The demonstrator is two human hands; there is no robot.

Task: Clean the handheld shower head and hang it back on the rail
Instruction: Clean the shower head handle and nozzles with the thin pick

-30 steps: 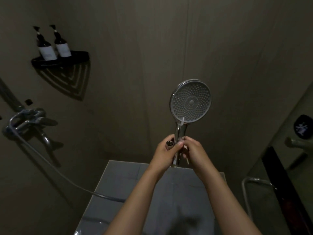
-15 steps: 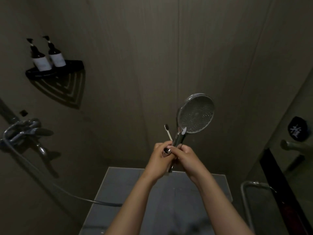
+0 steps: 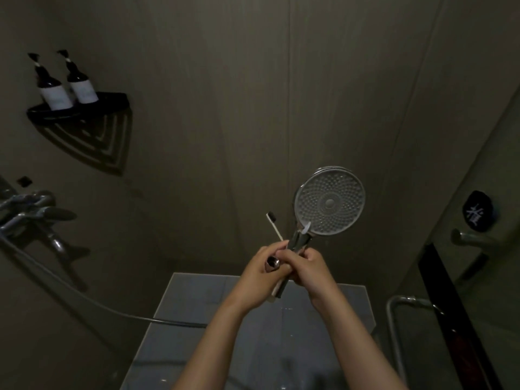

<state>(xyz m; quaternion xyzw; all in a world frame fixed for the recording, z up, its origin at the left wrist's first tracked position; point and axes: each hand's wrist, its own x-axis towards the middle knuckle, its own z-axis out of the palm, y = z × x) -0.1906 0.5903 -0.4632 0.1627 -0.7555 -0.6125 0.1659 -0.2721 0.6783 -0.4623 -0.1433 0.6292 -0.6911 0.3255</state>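
Observation:
The chrome shower head [image 3: 329,201] is upright at centre right, its round nozzle face turned toward me. My right hand [image 3: 308,270] is wrapped around its handle just below the face. A white toothbrush [image 3: 273,225] with dark bristles sticks up to the left of the handle, and my left hand [image 3: 257,273] is closed around it. A metal hose nut [image 3: 272,262] shows at my left hand's fingers. The grey hose [image 3: 84,296] runs from the wall tap toward my left arm and disappears behind it. No rail holder is visible.
The chrome mixer tap [image 3: 31,212] is on the left wall. Above it, a black corner shelf [image 3: 112,101] carries two dark pump bottles [image 3: 67,88]. A glass door with a handle [image 3: 472,239] is on the right, with a metal pipe [image 3: 394,319] below it. Grey floor tiles [image 3: 197,299] lie beneath my arms.
The shower head has dropped lower and to the right in view, its face turning. The toothbrush came into view beside the handle, sticking up from my left hand.

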